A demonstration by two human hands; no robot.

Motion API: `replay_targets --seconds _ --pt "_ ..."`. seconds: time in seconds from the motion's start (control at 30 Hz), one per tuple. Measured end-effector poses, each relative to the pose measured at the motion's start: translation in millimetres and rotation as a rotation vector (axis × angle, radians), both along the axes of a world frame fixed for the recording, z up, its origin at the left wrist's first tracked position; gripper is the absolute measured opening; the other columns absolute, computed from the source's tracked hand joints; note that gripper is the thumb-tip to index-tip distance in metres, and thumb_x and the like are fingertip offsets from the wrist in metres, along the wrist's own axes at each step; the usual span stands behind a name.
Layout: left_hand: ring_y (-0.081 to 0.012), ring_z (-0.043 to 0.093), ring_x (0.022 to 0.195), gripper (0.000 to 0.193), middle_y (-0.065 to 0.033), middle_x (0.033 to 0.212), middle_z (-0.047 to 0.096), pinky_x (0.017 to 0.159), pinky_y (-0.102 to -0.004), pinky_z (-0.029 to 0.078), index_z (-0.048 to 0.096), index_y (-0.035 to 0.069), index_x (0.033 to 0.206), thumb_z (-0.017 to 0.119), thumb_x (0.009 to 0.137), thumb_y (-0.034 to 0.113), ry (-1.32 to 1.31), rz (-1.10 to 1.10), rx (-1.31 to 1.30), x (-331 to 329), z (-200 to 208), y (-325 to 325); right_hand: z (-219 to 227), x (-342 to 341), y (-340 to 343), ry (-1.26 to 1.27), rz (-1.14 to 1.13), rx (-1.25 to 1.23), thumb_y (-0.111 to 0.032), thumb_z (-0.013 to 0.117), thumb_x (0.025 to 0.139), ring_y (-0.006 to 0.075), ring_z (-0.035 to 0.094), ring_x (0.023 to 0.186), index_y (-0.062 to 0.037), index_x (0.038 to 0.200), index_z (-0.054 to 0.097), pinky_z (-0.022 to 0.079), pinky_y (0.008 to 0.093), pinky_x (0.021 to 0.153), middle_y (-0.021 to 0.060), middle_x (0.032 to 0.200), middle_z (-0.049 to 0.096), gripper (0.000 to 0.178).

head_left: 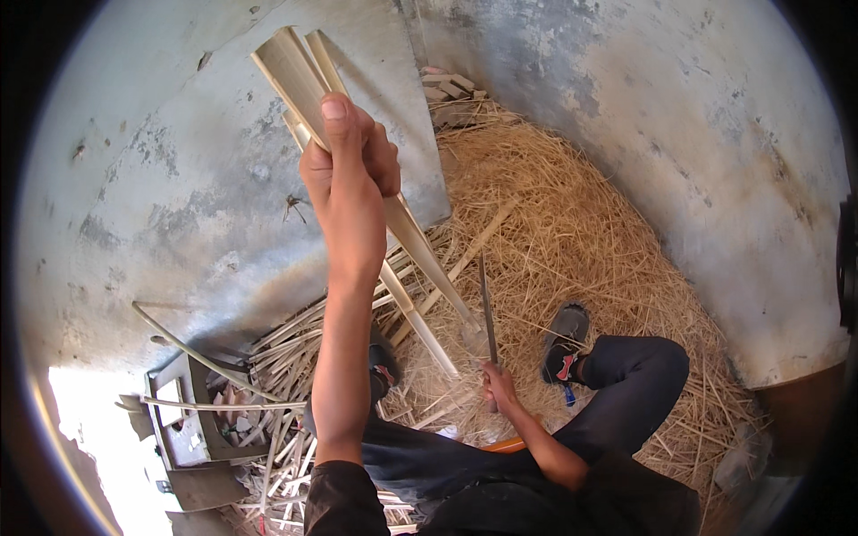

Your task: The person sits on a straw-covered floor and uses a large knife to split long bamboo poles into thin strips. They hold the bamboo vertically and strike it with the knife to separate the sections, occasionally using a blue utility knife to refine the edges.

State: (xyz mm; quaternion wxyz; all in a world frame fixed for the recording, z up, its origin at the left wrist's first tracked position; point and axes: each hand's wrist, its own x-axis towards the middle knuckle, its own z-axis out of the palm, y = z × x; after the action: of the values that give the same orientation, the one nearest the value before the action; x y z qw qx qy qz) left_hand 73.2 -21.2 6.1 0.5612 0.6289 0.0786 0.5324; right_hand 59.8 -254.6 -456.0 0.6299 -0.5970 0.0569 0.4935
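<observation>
My left hand (350,170), raised high in the upper middle, is closed round several split bamboo pieces (290,71). They are pale, curved inside, and slant down to the right. Their lower ends fan apart between my feet, one length (429,259) coming close to the knife. My right hand (500,388), low in front of my lap, grips the near end of a long, narrow, dark-bladed knife (487,308). The blade points up and away from me. I cannot tell whether it touches the bamboo. The knife's handle is mostly hidden by my fingers.
A heap of straw-like shavings (536,196) covers the floor between two worn, grey-blue walls (706,134). Bamboo strips (290,348) pile up at the left, beside a grey box-like frame (192,420) with scraps. My dark shoes (565,339) rest among the shavings. Bricks (447,87) lie in the far corner.
</observation>
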Motion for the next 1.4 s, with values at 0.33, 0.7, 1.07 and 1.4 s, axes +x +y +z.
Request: replay_targets --seconds 0.33,0.7,1.07,1.4 --pt "-0.0194 0.058 0.082 0.032 -0.0056 0.088 0.057 0.08 -0.0366 0.047 0.047 0.007 0.111 0.044 0.109 0.039 0.128 -0.275 0.132 22 9 11 58 35 -14 -0.035 -0.021 0.168 -0.027 0.066 0.097 0.0044 0.038 0.046 -0.0115 0.076 0.049 0.029 0.0227 0.04 -0.0043 0.06 0.043 0.032" --pt "-0.0134 0.06 0.066 0.023 -0.002 0.078 0.056 0.062 -0.0287 0.049 0.055 0.006 0.109 0.058 0.104 0.028 0.06 -0.194 0.134 34 9 21 51 34 -21 0.074 -0.054 0.139 -0.043 0.062 0.099 0.005 0.037 0.048 -0.0134 0.085 0.047 0.029 0.022 0.041 -0.0047 0.063 0.038 0.036" --pt "-0.0047 0.029 0.057 0.025 0.0054 0.071 0.038 0.052 -0.0227 0.027 0.052 0.013 0.106 0.054 0.107 0.038 -0.069 -0.216 -0.01 45 -8 21 66 41 -6 0.228 0.06 0.181 -0.059 0.053 0.1 0.0053 0.034 0.047 -0.0131 0.086 0.046 0.027 0.0221 0.041 -0.0032 0.067 0.04 0.048" --pt "-0.0043 0.029 0.056 0.028 0.0061 0.07 0.037 0.052 -0.0226 0.026 0.051 0.013 0.106 0.051 0.107 0.041 -0.051 -0.153 -0.027 47 -1 -5 89 53 14 0.129 0.03 0.303 -0.066 0.049 0.099 0.0056 0.032 0.044 -0.0123 0.081 0.046 0.025 0.0215 0.039 -0.0057 0.057 0.034 0.056"
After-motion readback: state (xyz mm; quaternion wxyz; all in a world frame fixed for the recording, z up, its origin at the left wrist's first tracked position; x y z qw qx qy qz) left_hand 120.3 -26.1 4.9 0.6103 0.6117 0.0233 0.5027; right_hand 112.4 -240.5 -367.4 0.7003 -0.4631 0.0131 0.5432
